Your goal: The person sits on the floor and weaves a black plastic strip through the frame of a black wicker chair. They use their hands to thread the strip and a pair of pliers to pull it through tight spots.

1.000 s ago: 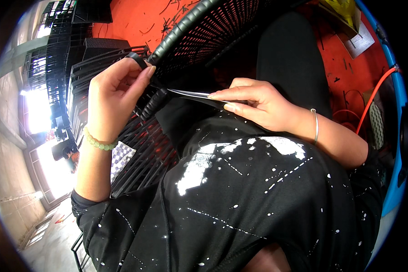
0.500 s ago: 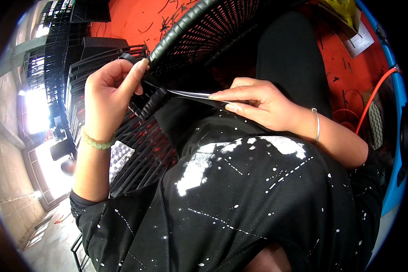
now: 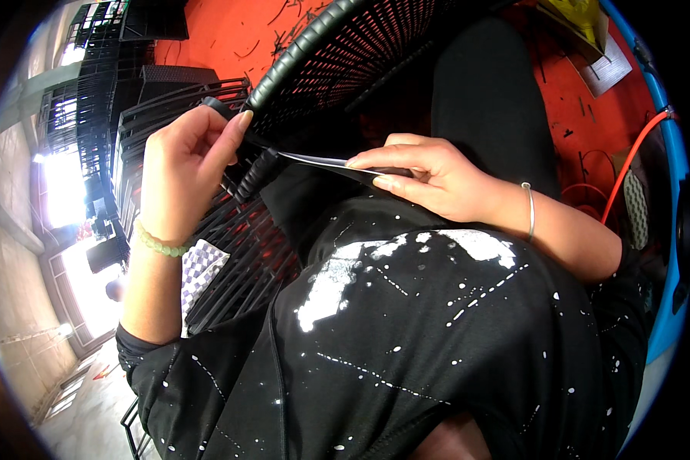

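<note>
A woven black chair part (image 3: pixel 345 57) with a thick rounded rim stands tilted in front of me. Beside its lower end is a frame bar (image 3: pixel 257 175) wrapped in black strip. My left hand (image 3: pixel 188 157) is closed at the rim's end, thumb against curled fingers, with a loop of black strip (image 3: pixel 216 106) showing behind it. My right hand (image 3: pixel 429 172) pinches a slim, flat, glossy dark length (image 3: pixel 314 160) between thumb and fingers. Its narrow end reaches the wrapped bar; whether it is a strip or a blade is unclear.
Black slatted frames (image 3: pixel 238 261) stand at my left, with a checked cloth (image 3: pixel 202 268) among them. Strip scraps lie on the red floor (image 3: pixel 230 34). At right are a blue frame (image 3: pixel 667 207), an orange hose (image 3: pixel 629 165) and a box with yellow plastic (image 3: pixel 579 27).
My right hand has shifted slightly left with the glossy length, and more dark material shows between its fingers. My left hand keeps its grip near the rim, almost unmoved.
</note>
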A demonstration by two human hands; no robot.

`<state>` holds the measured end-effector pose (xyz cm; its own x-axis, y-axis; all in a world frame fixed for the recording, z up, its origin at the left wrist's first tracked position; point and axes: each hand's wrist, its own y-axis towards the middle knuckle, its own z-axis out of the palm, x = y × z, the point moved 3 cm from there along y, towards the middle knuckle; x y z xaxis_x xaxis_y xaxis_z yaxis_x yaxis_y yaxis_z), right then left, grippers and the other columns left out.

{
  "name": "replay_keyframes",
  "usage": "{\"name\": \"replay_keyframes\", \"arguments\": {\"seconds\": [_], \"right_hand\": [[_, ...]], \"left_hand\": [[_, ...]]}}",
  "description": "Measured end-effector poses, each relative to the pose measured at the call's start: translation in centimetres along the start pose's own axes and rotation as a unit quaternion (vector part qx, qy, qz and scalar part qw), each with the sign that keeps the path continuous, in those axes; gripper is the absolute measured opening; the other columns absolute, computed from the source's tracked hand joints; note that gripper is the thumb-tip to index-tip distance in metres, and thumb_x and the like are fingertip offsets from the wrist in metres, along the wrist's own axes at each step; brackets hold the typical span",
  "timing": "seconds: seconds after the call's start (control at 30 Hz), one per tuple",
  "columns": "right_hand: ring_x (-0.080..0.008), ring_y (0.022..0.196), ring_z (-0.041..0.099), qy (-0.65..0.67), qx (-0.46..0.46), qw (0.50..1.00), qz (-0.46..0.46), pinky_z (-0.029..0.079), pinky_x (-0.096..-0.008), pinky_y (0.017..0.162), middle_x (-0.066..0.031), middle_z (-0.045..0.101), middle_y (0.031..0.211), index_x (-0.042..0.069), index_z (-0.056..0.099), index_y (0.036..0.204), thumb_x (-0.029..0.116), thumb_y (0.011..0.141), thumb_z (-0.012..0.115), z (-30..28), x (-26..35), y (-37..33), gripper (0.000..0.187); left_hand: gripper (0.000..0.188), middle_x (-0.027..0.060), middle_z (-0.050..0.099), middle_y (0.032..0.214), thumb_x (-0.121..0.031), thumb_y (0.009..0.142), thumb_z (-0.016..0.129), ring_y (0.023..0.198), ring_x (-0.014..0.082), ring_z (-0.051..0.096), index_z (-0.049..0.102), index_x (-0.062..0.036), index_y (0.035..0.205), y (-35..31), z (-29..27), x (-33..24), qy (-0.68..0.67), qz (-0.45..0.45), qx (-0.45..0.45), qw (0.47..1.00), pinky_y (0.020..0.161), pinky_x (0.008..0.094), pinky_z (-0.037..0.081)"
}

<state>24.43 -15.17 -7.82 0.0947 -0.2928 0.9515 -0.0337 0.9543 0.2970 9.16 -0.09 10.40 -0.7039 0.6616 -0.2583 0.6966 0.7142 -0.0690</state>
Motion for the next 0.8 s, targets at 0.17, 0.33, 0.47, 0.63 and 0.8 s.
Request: {"name": "replay_keyframes", "arguments": {"seconds": [0.17,0.33,0.47,0.63,0.8], "right_hand": [[-0.0157,0.071,0.052,-0.003,0.013,1.0,0.017,0.045,-0.0312,0.066,-0.005,0.058,0.082,0.011,0.067,0.128,0.012,0.098,0.063,0.1,-0.1,0.1,0.03],[-0.0172,0.07,0.055,-0.021,-0.015,0.999,-0.033,0.046,-0.0321,0.065,-0.0063,0.058,0.082,0.011,0.068,0.128,0.011,0.097,0.064,0.5,-0.3,-0.1,0.031],[-0.0151,0.07,0.051,-0.026,-0.034,0.997,-0.064,0.044,-0.0293,0.065,-0.005,0.055,0.081,0.008,0.066,0.13,0.004,0.095,0.065,1.1,-0.7,-0.7,0.035],[-0.015,0.071,0.052,-0.031,-0.041,0.996,-0.068,0.044,-0.0285,0.065,-0.0052,0.055,0.081,0.008,0.067,0.13,0.003,0.095,0.065,1.2,-0.8,-0.8,0.036],[-0.0174,0.071,0.057,-0.031,-0.05,0.997,-0.057,0.047,-0.0311,0.067,-0.0065,0.059,0.081,0.01,0.069,0.126,0.008,0.095,0.066,1.0,-0.8,-0.6,0.031]], "left_hand": [[0.028,0.0001,0.055,0.056,-0.017,0.093,0.073,0.049,0.0047,0.049,0.062,0.0005,0.074,0.4,-0.2,-0.2,0.015,0.021,0.023,0.999,0.048,0.022,0.038],[0.029,-0.0013,0.055,0.056,-0.018,0.095,0.072,0.046,0.0034,0.048,0.062,-0.0005,0.074,0.8,-0.3,-0.1,-0.024,-0.04,0.066,0.997,0.044,0.0209,0.036],[0.027,-0.0022,0.057,0.057,-0.018,0.095,0.073,0.046,0.0024,0.048,0.065,-0.0012,0.075,0.7,-0.3,0.4,-0.048,-0.04,0.077,0.995,0.043,0.0194,0.036],[0.024,-0.0022,0.058,0.058,-0.021,0.094,0.074,0.045,0.0025,0.048,0.069,-0.0011,0.081,0.0,0.1,0.8,-0.07,-0.056,0.072,0.993,0.042,0.0185,0.034],[0.025,-0.0018,0.058,0.058,-0.022,0.095,0.073,0.044,0.0027,0.046,0.069,-0.0005,0.084,0.0,0.6,1.0,-0.101,-0.117,0.076,0.985,0.04,0.0193,0.031]]}}
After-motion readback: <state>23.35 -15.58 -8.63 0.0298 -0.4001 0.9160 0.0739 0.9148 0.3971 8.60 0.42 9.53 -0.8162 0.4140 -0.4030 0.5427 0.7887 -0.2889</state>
